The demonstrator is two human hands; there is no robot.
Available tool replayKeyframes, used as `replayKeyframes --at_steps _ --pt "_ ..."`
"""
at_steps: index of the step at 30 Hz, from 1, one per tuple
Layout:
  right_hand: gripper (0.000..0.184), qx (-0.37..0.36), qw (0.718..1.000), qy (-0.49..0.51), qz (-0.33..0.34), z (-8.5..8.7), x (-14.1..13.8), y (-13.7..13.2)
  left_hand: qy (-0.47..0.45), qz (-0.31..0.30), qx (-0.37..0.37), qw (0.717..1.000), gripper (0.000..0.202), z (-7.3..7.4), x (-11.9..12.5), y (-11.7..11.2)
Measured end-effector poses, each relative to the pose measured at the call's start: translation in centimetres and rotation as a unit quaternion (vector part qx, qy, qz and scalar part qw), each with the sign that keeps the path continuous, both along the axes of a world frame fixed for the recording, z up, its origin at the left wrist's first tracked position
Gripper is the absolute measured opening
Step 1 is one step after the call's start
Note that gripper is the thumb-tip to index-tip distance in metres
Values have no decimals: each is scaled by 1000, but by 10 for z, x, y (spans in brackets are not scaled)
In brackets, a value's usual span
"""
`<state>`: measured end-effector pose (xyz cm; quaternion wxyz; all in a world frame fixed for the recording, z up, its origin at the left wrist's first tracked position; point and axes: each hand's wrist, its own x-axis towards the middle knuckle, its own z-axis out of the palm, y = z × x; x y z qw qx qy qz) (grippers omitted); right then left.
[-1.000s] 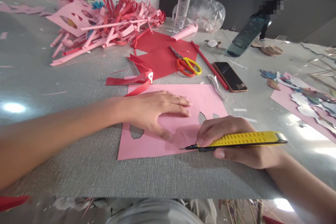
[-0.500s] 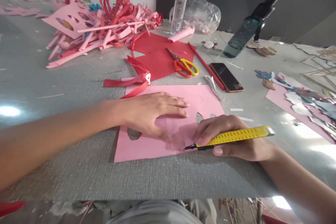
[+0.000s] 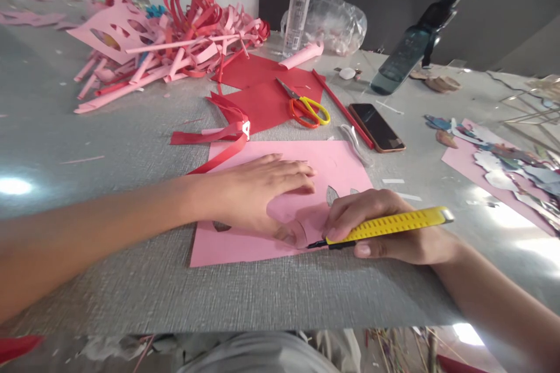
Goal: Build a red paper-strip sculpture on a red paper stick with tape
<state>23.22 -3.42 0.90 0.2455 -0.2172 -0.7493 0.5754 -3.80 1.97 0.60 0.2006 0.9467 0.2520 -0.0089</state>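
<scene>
Your left hand [image 3: 254,195] lies open and flat on the pink paper sheet [image 3: 341,166] at the near edge of the tabletop [image 3: 131,145]; your right hand [image 3: 385,233] grips the yellow craft knife [image 3: 394,224]. The sheet looks thin, light and easily torn: press it flat close to the knife.

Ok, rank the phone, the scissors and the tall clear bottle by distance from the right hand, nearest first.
From the right hand, holding the yellow knife:
1. Phone, just beyond the hand.
2. Scissors, farther back, to the left.
3. Tall clear bottle, far back, upright.
</scene>
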Motion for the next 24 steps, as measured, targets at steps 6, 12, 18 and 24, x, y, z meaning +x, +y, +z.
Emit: replayKeyframes --at_steps 6,12,18,24 --pt "24 7 1000 -4 3 1 4 2 7 -7 0 1000 81 3 1 -1" --pt "24 29 999 -12 7 4 6 4 21 -8 -6 1000 82 5 0 0" --pt "23 -1 1000 -5 -3 3 8 4 16 -11 -6 1000 83 3 -1 1" --pt "22 3 993 42 -110 1 9 -2 8 -4 2 1000 82 1 -2 -1"
